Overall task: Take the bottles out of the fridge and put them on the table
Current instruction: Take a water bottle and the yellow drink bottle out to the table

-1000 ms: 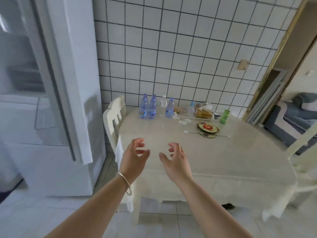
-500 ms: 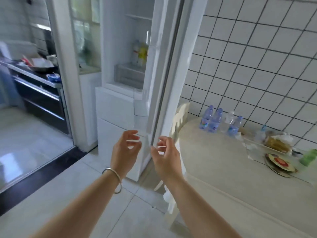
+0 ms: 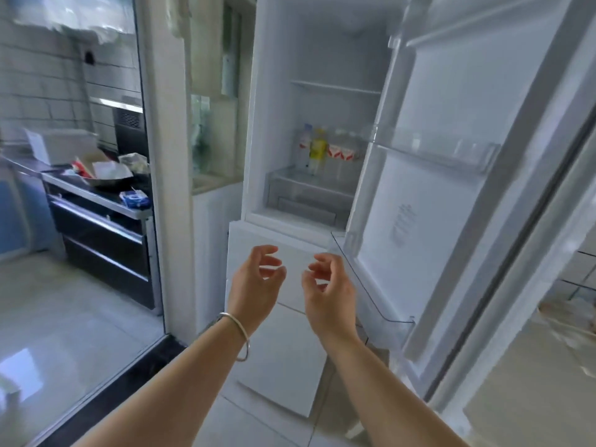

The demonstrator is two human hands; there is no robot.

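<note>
Left hand (image 3: 256,282), with a silver bangle (image 3: 240,335) at the wrist, and right hand (image 3: 329,290): both empty, fingers loosely curled apart. Compared with a moment earlier, the view has turned from the table to the white open-doored fridge (image 3: 274,124). Clear plastic bottles (image 3: 325,150), labelled red, white and yellow, stand upright, blurred, on its lower shelf.

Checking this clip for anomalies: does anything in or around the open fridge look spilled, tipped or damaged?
Nothing stands out. The bottles stand upright on the white fridge's lower shelf, its door is open, and both the left hand and right hand are empty.
</note>
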